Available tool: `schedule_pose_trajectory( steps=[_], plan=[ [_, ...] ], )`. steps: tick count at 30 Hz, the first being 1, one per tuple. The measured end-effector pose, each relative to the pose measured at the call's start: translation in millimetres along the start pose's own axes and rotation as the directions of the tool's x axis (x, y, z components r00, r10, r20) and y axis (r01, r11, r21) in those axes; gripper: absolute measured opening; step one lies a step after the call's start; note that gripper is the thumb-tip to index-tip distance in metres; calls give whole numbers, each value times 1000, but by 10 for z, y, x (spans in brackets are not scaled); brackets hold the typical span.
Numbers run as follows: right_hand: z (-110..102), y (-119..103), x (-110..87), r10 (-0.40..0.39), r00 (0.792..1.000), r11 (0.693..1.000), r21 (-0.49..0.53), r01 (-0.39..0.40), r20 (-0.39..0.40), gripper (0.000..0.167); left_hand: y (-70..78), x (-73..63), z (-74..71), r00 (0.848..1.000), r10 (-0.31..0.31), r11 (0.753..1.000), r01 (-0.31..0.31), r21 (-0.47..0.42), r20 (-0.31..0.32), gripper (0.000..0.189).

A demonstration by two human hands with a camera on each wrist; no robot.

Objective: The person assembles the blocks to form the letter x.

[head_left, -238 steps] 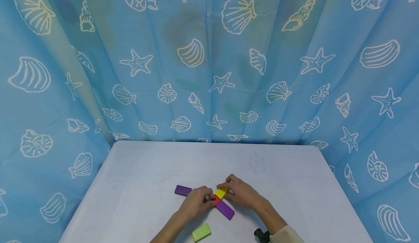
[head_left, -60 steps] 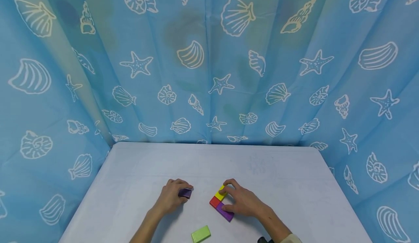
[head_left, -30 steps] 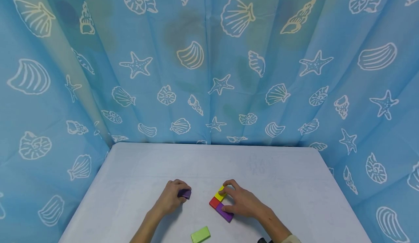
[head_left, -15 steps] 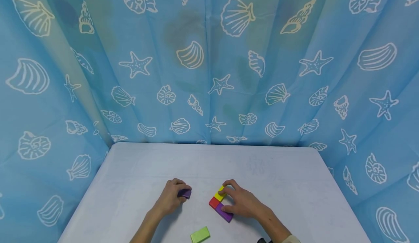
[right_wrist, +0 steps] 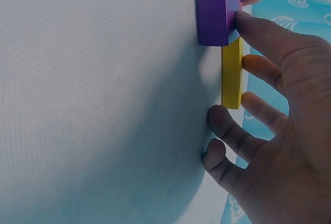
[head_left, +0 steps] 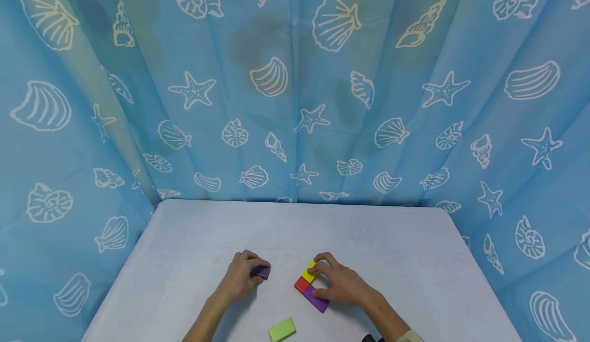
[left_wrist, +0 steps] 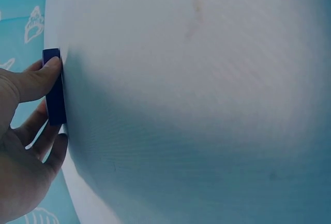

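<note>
My left hand point(head_left: 239, 278) holds a dark purple block point(head_left: 261, 272) between thumb and fingers, low over the table's left-middle part. In the left wrist view the thumb lies on one face of this block point(left_wrist: 55, 94), with fingertips at its far side. Right of it, a yellow block point(head_left: 309, 275), a small red block point(head_left: 301, 284) and a purple block point(head_left: 315, 301) meet in an angled shape, red at the corner. My right hand point(head_left: 345, 283) rests on them. Its thumb touches the purple block point(right_wrist: 211, 18), while spread fingers touch the yellow block point(right_wrist: 231, 76).
A light green block point(head_left: 282, 329) lies nearer the front of the white-covered table point(head_left: 392, 239). A black object point(head_left: 370, 338) shows at the bottom edge by the right sleeve point(head_left: 409, 337). A blue shell-print curtain point(head_left: 295, 76) surrounds the back and sides.
Since the oldest frame, my left hand has left the red block and taken hold of the dark purple block on the left. Over the last two seconds both hands stay almost still.
</note>
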State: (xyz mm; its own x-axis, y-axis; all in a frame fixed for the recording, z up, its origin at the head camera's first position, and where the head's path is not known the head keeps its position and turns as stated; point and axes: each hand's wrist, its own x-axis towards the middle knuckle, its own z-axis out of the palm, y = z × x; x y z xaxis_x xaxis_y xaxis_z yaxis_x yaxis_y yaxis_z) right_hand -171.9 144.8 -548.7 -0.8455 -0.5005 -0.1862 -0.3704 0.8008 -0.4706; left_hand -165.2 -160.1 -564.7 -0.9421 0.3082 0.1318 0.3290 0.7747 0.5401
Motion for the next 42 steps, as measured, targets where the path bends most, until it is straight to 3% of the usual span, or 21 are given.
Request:
schedule_pose_trajectory(
  steps=[9,42],
  plan=[
    [-5,16,14,-1,1000,1000,1,1,0,44,22,23,-4,1000,-15,1000,15,-4,22,32],
    [25,30,0,-2,1000,1000,0,2,-3,44,124,21,-20,998,31,998,-34,52,45,32]
  ],
)
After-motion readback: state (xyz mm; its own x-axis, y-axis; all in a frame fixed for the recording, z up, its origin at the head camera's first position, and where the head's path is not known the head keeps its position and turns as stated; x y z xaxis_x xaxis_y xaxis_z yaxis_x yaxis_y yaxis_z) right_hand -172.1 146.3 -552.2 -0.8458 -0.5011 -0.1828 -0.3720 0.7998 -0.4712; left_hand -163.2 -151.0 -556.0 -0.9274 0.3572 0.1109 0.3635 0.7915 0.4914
